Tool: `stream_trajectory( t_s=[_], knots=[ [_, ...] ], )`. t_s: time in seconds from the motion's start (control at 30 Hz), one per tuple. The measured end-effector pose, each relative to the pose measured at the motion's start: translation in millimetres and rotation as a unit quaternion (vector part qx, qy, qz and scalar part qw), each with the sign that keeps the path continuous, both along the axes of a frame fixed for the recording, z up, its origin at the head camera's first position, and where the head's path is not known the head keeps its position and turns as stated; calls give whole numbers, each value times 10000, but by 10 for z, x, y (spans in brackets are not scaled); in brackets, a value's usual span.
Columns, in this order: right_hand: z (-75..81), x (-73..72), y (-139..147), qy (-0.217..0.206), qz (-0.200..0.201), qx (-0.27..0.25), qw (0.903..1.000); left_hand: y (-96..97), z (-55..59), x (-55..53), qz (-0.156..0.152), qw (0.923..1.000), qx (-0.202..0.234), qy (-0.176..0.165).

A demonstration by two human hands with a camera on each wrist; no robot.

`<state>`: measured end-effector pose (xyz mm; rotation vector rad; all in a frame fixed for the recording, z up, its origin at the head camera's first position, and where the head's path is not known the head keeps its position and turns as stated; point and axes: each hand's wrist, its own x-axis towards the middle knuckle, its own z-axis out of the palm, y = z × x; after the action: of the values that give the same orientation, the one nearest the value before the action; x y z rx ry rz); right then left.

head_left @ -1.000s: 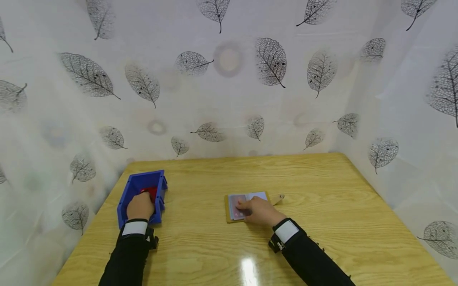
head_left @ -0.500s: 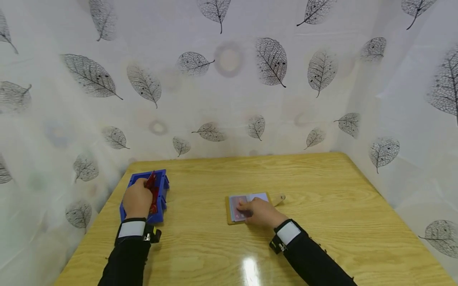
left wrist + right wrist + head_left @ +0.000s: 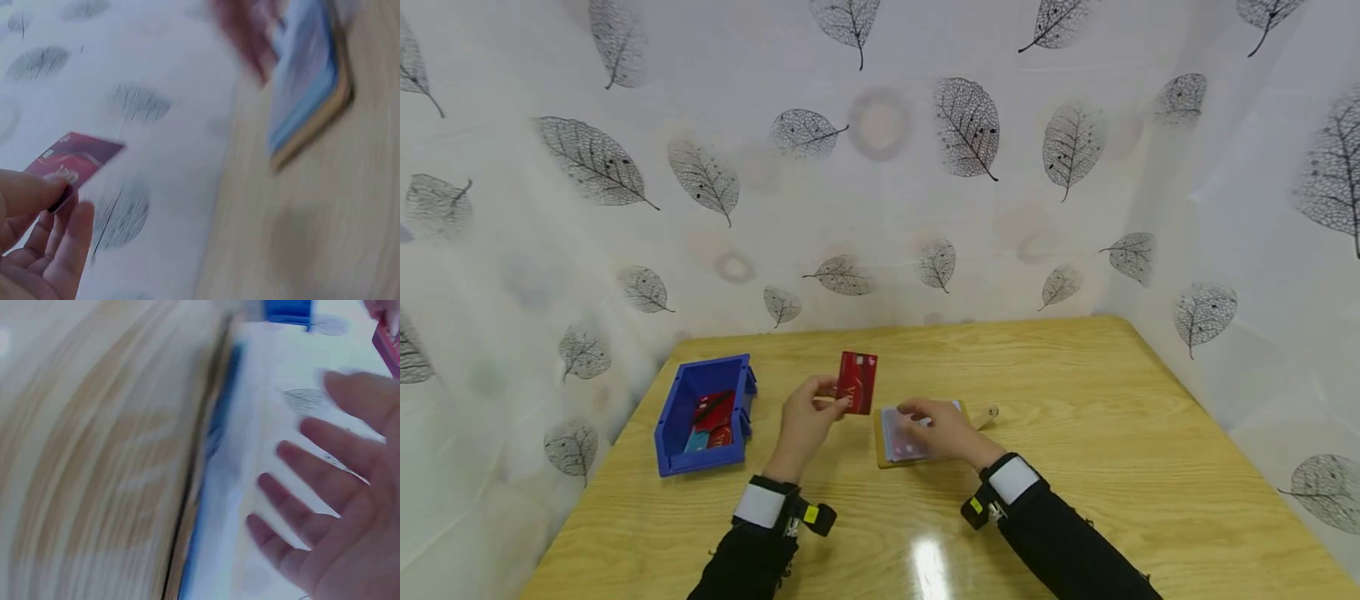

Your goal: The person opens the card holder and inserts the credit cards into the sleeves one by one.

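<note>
Upright between the thumb and fingers of my left hand (image 3: 802, 429) is a red bank card (image 3: 857, 385), held above the table. The left wrist view shows the thumb on the face of the card (image 3: 72, 159). My right hand (image 3: 951, 433) hovers at an open card holder (image 3: 892, 437) with a tan cover and clear sleeves, a pinkish card showing in one. In the right wrist view the fingers of the right hand (image 3: 350, 500) are spread and hold nothing. That view is blurred along the holder's edge.
A blue plastic bin (image 3: 703, 460) stands at the left of the wooden table (image 3: 1060, 375), with several red and teal cards (image 3: 713, 414) inside. A strap with a snap (image 3: 984, 417) sticks out right of the holder. A leaf-patterned curtain (image 3: 880, 217) closes off the back and sides.
My left hand has lifted the red card out of the blue bin and carried it right, near the holder. My right hand has let go of the holder's sleeves and risen slightly.
</note>
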<state>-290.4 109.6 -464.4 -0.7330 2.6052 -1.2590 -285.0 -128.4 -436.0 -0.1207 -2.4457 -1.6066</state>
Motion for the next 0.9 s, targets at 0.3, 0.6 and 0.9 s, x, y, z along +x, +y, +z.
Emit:
stream_trajectory(
  t_s=[0.3, 0.6, 0.9],
  knots=[
    [229, 13, 6, -1411, -1605, -2398, 9470, 566, -218, 53, -795, 9960, 264, -319],
    [51, -124, 275, -1386, -2302, -2162, 9386, 614, -364, 47, -1175, 9675, -2237, -7],
    [-193, -167, 422, -1391, -2627, -811, 9513, 616, -531, 62, -1437, 9102, -3880, -188]
  ],
)
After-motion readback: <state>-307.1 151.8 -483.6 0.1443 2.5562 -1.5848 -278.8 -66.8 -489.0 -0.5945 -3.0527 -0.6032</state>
